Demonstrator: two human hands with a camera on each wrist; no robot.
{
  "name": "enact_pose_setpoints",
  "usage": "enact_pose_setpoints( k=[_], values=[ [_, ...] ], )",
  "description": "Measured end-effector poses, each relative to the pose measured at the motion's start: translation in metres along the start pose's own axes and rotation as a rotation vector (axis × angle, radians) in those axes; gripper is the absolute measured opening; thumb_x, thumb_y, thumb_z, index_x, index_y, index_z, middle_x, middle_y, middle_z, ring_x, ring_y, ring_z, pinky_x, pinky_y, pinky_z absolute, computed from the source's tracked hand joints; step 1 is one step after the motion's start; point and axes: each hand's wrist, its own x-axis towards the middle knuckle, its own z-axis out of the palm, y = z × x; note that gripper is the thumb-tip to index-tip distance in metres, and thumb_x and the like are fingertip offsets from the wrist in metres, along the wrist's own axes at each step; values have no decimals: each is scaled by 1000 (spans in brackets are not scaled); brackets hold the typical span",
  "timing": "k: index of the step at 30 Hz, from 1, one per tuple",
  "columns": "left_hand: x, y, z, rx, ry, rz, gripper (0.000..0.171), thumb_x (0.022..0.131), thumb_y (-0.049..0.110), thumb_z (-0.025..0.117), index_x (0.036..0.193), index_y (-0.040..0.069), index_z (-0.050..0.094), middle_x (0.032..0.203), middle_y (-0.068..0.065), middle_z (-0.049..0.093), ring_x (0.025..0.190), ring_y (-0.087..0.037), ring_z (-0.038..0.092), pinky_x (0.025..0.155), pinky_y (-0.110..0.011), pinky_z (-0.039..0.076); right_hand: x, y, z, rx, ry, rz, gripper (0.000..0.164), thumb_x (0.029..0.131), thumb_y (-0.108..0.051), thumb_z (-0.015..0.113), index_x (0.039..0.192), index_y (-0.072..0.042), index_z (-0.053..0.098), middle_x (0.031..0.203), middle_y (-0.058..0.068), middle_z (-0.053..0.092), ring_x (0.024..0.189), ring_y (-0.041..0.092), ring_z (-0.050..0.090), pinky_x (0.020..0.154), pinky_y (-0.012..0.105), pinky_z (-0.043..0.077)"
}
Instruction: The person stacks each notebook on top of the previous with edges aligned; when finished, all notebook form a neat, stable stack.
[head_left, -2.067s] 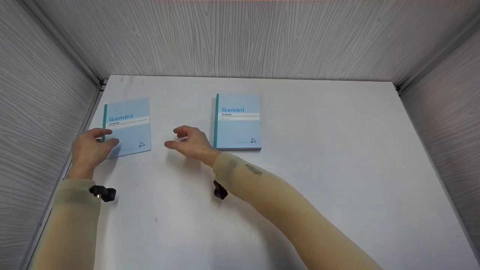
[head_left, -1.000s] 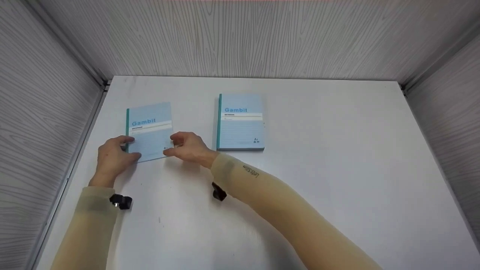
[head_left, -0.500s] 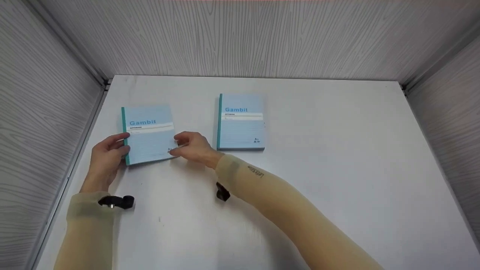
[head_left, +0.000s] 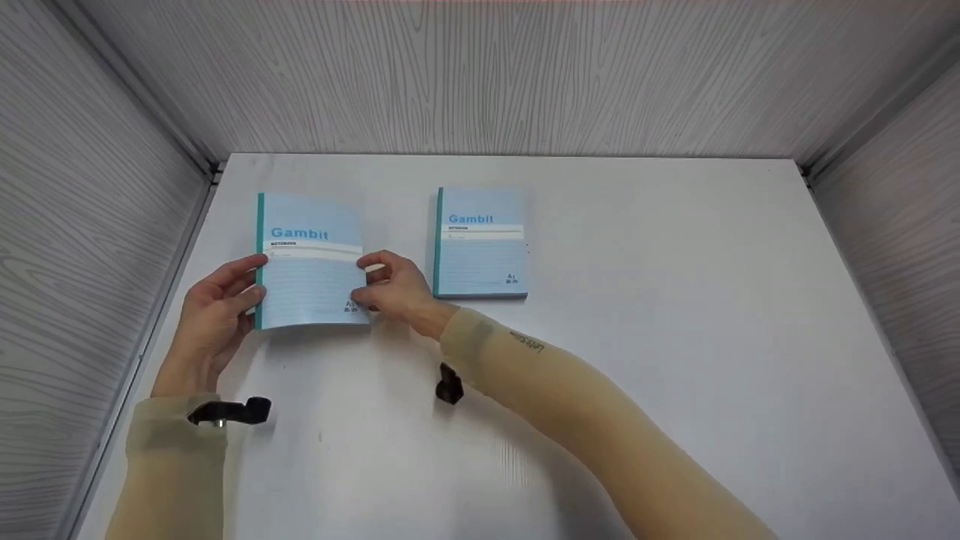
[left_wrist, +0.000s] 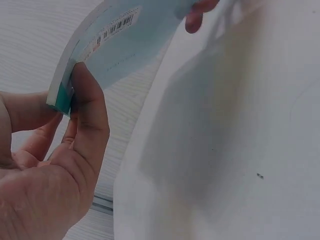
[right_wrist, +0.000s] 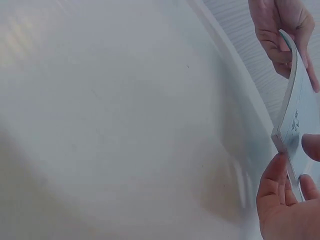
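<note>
A light-blue notebook (head_left: pixel 311 277) with a green spine and "Gambit" on its cover is held up between both hands, over its own shadow on the table. My left hand (head_left: pixel 217 307) pinches the spine edge; the left wrist view shows a finger on the back cover (left_wrist: pixel 122 45), near a barcode. My right hand (head_left: pixel 401 289) grips the opposite edge near the lower corner, thumb on the cover. The notebook bends slightly, its curved page edge (right_wrist: pixel 287 107) showing in the right wrist view. Right of it, a matching notebook (head_left: pixel 481 259) lies flat, looking thicker, like a stack.
The white table (head_left: pixel 660 322) meets a wood-grain panel (head_left: pixel 510 75) at the back. Similar panels stand at the left and right sides. Black wrist cameras hang from both sleeves.
The notebook came rightward from the left of the table, then was lifted and bent. My right hand, at first apart from it, now grips its right edge.
</note>
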Motion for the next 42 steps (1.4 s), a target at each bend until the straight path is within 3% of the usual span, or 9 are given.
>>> enact_pose_setpoints(
  k=[3, 6, 11, 14, 18, 22, 27, 33, 42],
  values=[
    [1, 1, 9, 93, 4, 1, 52, 111, -1, 64, 161, 14, 59, 137, 9, 67, 122, -14, 64, 91, -20, 63, -5, -1, -13, -67, -7, -79, 48, 95, -5, 87, 137, -20, 71, 115, 3, 70, 99, 16, 69, 91, 27, 63],
    [3, 1, 23, 257, 2, 22, 51, 111, 1, 62, 161, 15, 60, 137, 9, 66, 119, -15, 63, 89, -21, 63, -12, -2, -33, -120, -23, -153, 56, 94, -4, 87, 145, -17, 68, 115, 4, 68, 96, 15, 68, 85, 24, 59],
    [9, -2, 57, 495, -25, 97, 51, 111, 4, 62, 162, 13, 59, 151, -6, 64, 114, -15, 68, 87, -22, 64, -22, -2, -73, -177, -10, -198, 66, 94, -4, 87, 154, -15, 62, 119, 6, 66, 97, 15, 66, 86, 23, 58],
    [14, -2, 82, 558, -53, 127, 51, 111, 4, 61, 162, 13, 59, 159, -15, 62, 118, -21, 71, 86, -20, 64, -27, 1, -96, -200, 16, -210, 69, 93, -3, 86, 157, -14, 61, 119, 6, 66, 97, 15, 65, 86, 23, 57],
    [21, -1, 117, 610, -78, 142, 48, 111, 5, 62, 159, 12, 62, 160, -16, 63, 125, -31, 73, 85, -21, 65, -32, 7, -126, -192, 59, -217, 78, 92, -2, 86, 163, -13, 55, 119, 8, 67, 98, 17, 68, 87, 25, 59],
    [34, -2, 151, 656, -73, 141, 44, 109, 6, 67, 153, 9, 66, 153, -16, 69, 127, -31, 76, 91, -31, 69, -35, 12, -156, -181, 123, -213, 88, 92, 0, 85, 170, -10, 45, 125, 14, 71, 103, 19, 72, 93, 28, 61],
    [52, -8, 186, 748, -55, 158, 41, 106, 4, 73, 147, 5, 71, 143, -18, 75, 122, -30, 79, 98, -41, 69, -35, 18, -183, -193, 207, -188, 74, 94, -1, 83, 163, -5, 56, 127, 15, 72, 105, 19, 68, 91, 24, 59],
    [61, -16, 205, 922, -16, 216, 37, 104, 5, 75, 141, 2, 75, 137, -19, 78, 120, -32, 79, 107, -46, 66, -31, 27, -190, -212, 233, -135, 64, 94, -1, 83, 156, -6, 66, 122, 11, 70, 101, 17, 67, 77, 19, 60],
    [63, -26, 216, 1108, 7, 295, 35, 106, 6, 73, 140, -1, 75, 137, -21, 80, 132, -40, 76, 113, -52, 62, -30, 35, -191, -279, 263, -149, 61, 93, -3, 82, 152, -4, 69, 123, 11, 68, 103, 17, 68, 69, 19, 57]
  ],
)
